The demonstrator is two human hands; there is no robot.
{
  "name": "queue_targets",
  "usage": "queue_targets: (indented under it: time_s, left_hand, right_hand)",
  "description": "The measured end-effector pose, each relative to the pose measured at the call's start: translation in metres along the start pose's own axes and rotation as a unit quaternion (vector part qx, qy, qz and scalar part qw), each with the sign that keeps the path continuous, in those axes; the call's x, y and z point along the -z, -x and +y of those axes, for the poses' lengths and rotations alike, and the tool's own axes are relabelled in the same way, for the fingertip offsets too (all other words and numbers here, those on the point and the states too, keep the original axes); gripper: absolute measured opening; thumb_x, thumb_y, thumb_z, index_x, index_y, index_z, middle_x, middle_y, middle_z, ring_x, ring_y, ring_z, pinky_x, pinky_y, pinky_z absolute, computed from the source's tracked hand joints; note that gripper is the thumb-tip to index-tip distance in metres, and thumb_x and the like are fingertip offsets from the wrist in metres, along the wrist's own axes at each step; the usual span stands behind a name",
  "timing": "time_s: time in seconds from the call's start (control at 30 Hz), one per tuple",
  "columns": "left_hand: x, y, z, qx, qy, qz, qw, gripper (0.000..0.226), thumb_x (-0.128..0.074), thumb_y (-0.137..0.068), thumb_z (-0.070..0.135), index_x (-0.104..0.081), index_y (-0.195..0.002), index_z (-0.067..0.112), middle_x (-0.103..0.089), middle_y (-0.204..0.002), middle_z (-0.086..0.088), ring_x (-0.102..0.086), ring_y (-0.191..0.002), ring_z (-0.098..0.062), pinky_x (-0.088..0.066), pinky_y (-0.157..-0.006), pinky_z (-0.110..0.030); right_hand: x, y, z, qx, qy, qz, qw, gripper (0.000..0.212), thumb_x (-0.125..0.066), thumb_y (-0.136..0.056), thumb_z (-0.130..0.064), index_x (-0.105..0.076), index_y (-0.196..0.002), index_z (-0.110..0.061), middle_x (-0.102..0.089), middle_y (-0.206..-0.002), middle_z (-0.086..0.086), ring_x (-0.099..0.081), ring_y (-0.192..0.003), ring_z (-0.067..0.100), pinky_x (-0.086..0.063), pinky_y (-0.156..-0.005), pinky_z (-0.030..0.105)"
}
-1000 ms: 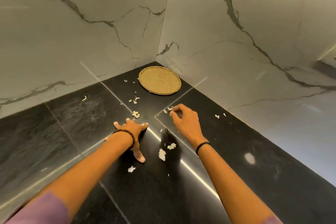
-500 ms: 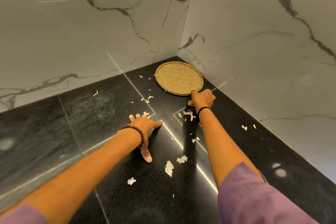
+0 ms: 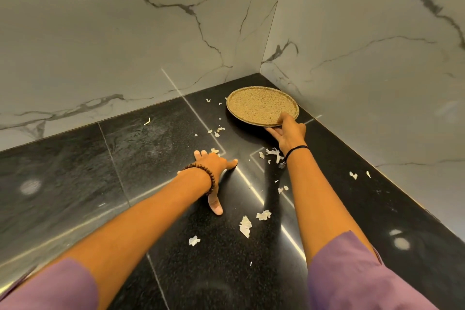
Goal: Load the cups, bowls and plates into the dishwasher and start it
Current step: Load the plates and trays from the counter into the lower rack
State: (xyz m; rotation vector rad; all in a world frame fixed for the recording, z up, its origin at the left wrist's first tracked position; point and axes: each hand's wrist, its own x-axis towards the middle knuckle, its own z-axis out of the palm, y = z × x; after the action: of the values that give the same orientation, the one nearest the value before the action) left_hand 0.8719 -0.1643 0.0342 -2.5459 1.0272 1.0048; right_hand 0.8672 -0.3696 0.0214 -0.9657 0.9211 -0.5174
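Right hand [image 3: 289, 134] pinches the near rim of the speckled plate [image 3: 261, 106], thumb on top; left hand [image 3: 214, 171] lies flat short of the plate, fingers [image 3: 231, 163] spread

We see a bracelet [image 3: 206, 173] of dark brown round beads circling the wrist just behind the left hand [image 3: 214, 165]. Just behind the right hand [image 3: 289, 134] we find a thin black band [image 3: 296, 149], plain and cord-like. Both forearms are bare. Well back from the hands, near the elbows, we note loose mauve-purple cloth: the left sleeve [image 3: 50, 287] and the right sleeve [image 3: 352, 277].
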Motion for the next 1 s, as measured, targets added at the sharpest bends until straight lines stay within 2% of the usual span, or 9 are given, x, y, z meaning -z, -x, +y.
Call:
queue_targets:
  time_s: [0.13, 0.33, 0.53, 0.6, 0.67, 0.73, 0.8, 0.87, 1.0]
  left_hand:
    - [-0.002, 0.001, -0.002, -0.006, 0.004, 0.020, 1.000, 0.133, -0.091, -0.052, 0.045, -0.002, -0.151, 0.040, -0.010, -0.158, -0.019, -0.005, -0.143, -0.048, -0.020, -0.112, -0.062]
    - [-0.019, 0.018, -0.009, -0.034, 0.090, 0.087, 0.992, 0.122, -0.092, -0.055, 0.035, -0.016, -0.152, 0.032, -0.024, -0.155, -0.013, -0.022, -0.142, -0.039, -0.031, -0.110, -0.057]
    - [-0.088, 0.061, -0.012, -0.037, 0.115, 0.234, 0.965, 0.054, -0.056, -0.094, 0.034, -0.038, -0.144, 0.024, -0.040, -0.143, -0.009, -0.043, -0.130, -0.031, -0.019, -0.107, -0.069]
    - [-0.108, 0.079, -0.010, -0.057, 0.169, 0.295, 0.939, 0.041, -0.049, -0.095, 0.015, -0.047, -0.136, 0.016, -0.054, -0.130, -0.010, -0.053, -0.119, -0.031, -0.033, -0.106, -0.058]
    - [-0.126, 0.104, -0.005, -0.070, 0.338, 0.331, 0.878, 0.030, -0.044, -0.093, 0.008, -0.054, -0.121, 0.015, -0.065, -0.108, -0.014, -0.065, -0.096, -0.033, -0.053, -0.083, -0.048]
    - [-0.133, 0.133, 0.005, -0.083, 0.577, 0.282, 0.762, 0.022, -0.037, -0.102, 0.026, -0.055, -0.111, 0.016, -0.067, -0.099, -0.014, -0.071, -0.075, -0.031, -0.060, -0.064, -0.044]
    - [-0.138, 0.157, 0.013, -0.087, 0.699, 0.206, 0.680, 0.043, -0.033, -0.099, 0.052, -0.057, -0.115, 0.020, -0.066, -0.101, -0.012, -0.072, -0.073, -0.029, -0.059, -0.056, -0.040]
    - [-0.148, 0.173, 0.018, -0.084, 0.714, 0.182, 0.671, 0.052, -0.039, -0.092, 0.064, -0.061, -0.118, 0.025, -0.066, -0.106, -0.008, -0.071, -0.081, -0.028, -0.060, -0.059, -0.043]
    - [-0.175, 0.205, 0.034, -0.107, 0.675, 0.180, 0.707, 0.018, -0.055, -0.096, 0.029, -0.062, -0.103, 0.014, -0.070, -0.091, -0.010, -0.071, -0.066, -0.019, -0.059, -0.056, -0.036]
  right_hand:
    - [0.008, 0.024, 0.005, -0.030, -0.039, -0.009, 0.999, 0.030, -0.040, -0.087, 0.011, -0.044, -0.114, 0.000, -0.062, -0.117, 0.022, -0.067, -0.102, 0.038, -0.060, -0.069, 0.043]
    - [0.042, 0.094, 0.018, -0.029, -0.022, -0.003, 0.999, 0.019, -0.041, -0.090, 0.003, -0.053, -0.101, -0.006, -0.063, -0.102, 0.011, -0.067, -0.088, 0.027, -0.058, -0.061, 0.037]
    - [0.085, 0.183, 0.039, -0.036, -0.065, 0.020, 0.997, 0.020, -0.040, -0.086, 0.005, -0.050, -0.097, -0.008, -0.059, -0.096, 0.012, -0.059, -0.079, 0.023, -0.056, -0.060, 0.035]
    - [0.103, 0.207, 0.048, -0.035, -0.057, 0.041, 0.997, 0.024, -0.041, -0.085, 0.002, -0.049, -0.104, -0.009, -0.056, -0.091, 0.011, -0.056, -0.072, 0.020, -0.055, -0.054, 0.033]
    - [0.122, 0.237, 0.057, -0.041, -0.048, 0.063, 0.996, 0.016, -0.041, -0.085, 0.000, -0.050, -0.091, -0.011, -0.053, -0.080, 0.007, -0.053, -0.062, 0.017, -0.053, -0.052, 0.029]
    - [0.138, 0.270, 0.064, -0.043, -0.037, 0.079, 0.995, 0.015, -0.042, -0.085, -0.001, -0.047, -0.078, -0.013, -0.050, -0.067, 0.001, -0.049, -0.055, 0.014, -0.049, -0.052, 0.029]
    - [0.156, 0.307, 0.073, -0.034, -0.026, 0.101, 0.994, 0.019, -0.041, -0.083, -0.001, -0.041, -0.070, -0.015, -0.046, -0.052, -0.004, -0.045, -0.048, 0.011, -0.045, -0.050, 0.028]
    - [0.175, 0.342, 0.087, -0.025, -0.025, 0.126, 0.991, 0.021, -0.042, -0.083, -0.002, -0.039, -0.067, -0.016, -0.046, -0.046, -0.006, -0.045, -0.044, 0.010, -0.044, -0.050, 0.028]
    - [0.211, 0.402, 0.108, -0.019, -0.030, 0.170, 0.985, 0.020, -0.044, -0.082, -0.003, -0.041, -0.067, -0.016, -0.047, -0.056, -0.004, -0.044, -0.045, 0.010, -0.042, -0.042, 0.023]
